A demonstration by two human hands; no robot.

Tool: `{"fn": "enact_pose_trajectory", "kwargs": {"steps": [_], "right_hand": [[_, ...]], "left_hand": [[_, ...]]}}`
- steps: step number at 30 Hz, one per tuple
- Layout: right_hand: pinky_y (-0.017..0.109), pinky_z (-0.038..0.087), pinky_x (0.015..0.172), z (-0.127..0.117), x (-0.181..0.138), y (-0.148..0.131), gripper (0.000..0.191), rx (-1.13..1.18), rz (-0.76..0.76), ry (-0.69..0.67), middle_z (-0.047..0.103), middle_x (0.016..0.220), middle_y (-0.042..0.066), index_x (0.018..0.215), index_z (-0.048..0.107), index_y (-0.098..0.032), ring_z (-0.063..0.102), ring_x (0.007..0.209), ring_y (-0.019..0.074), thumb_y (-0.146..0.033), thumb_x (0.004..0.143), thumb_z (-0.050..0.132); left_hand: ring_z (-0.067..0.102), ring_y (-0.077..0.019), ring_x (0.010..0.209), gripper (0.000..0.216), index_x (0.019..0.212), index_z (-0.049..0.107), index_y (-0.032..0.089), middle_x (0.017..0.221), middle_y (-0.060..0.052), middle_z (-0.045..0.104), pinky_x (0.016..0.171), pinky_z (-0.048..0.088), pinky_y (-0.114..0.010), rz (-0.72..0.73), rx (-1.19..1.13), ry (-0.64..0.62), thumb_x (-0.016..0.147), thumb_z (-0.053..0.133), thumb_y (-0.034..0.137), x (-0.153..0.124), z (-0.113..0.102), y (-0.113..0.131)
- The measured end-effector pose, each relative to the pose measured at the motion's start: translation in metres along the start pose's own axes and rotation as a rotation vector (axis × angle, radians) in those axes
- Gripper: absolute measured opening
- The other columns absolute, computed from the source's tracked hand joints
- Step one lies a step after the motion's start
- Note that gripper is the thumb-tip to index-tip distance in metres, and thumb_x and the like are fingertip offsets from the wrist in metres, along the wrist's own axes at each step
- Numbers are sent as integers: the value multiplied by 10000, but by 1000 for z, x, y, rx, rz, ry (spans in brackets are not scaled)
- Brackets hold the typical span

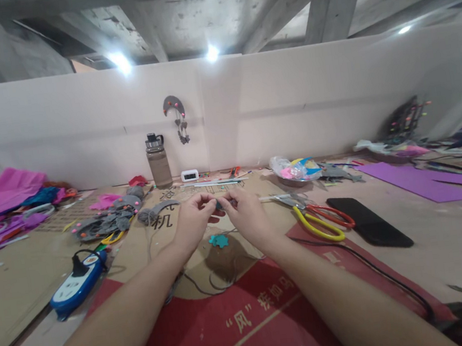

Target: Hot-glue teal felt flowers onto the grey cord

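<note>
From the head view, the left hand (194,218) and right hand (245,214) meet above the bench (459,262), the fingers of both closed in a pinch on a small dark piece (218,204), mostly hidden by the fingertips. Just below them a teal cutout (218,241) lies on brown cardboard (139,252), and loose grey yarn (224,288) loops nearer the wearer, partly over a red printed area (200,330). With so little of the piece showing, a slack pinch could let it slip and drop near the cutout. The yarn could snag or tangle if a forearm dragged through its loops. The scissors (323,223) lie beside a black phone (369,222); a careless rightward sweep could knock them together.
</note>
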State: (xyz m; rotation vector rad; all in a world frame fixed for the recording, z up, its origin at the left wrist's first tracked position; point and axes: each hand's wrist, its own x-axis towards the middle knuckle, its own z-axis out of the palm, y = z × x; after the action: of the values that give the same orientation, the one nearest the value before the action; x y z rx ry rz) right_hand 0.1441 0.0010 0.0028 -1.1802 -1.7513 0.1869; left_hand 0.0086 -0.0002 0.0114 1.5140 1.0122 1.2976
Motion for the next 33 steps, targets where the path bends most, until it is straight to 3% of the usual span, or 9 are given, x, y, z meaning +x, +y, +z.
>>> {"fn": "enact_pose_trajectory", "kwargs": {"steps": [6,11,17,22,33], "right_hand": [[263,340,600,-2,-1,0,182,59,55,15,589,703,28,723,583,-182,499,651,147,-315,828,517],[259,342,585,-2,-1,0,197,119,108,53,556,666,-8,921,577,-187,489,611,141,-336,796,548],[267,351,624,-1,3,7,190,106,78,21,600,730,26,750,612,-183,501,679,149,-327,817,509],[262,346,613,0,3,11,181,98,81,16,588,701,19,749,606,-178,491,660,145,-309,819,502],[274,364,640,1,-1,5,153,41,0,-15,592,752,36,760,610,-184,512,708,157,-277,825,507]], "left_hand": [[638,-151,638,222,809,573,145,744,-19,616,565,527,-281,-27,-109,-103,746,607,356,3,-3,-5],[637,-155,645,242,830,572,152,761,-28,618,500,489,-236,-57,-166,-116,728,631,363,4,-4,-7],[484,-67,488,249,839,622,140,631,4,547,371,303,-151,-74,-113,-112,719,641,358,5,-4,-7],[458,-71,490,285,894,651,132,586,1,526,393,284,-162,-97,-134,-147,758,587,374,6,-6,-5],[382,-60,412,289,667,603,146,506,15,515,399,264,-190,-57,42,-135,719,623,429,13,-13,-10]]}}
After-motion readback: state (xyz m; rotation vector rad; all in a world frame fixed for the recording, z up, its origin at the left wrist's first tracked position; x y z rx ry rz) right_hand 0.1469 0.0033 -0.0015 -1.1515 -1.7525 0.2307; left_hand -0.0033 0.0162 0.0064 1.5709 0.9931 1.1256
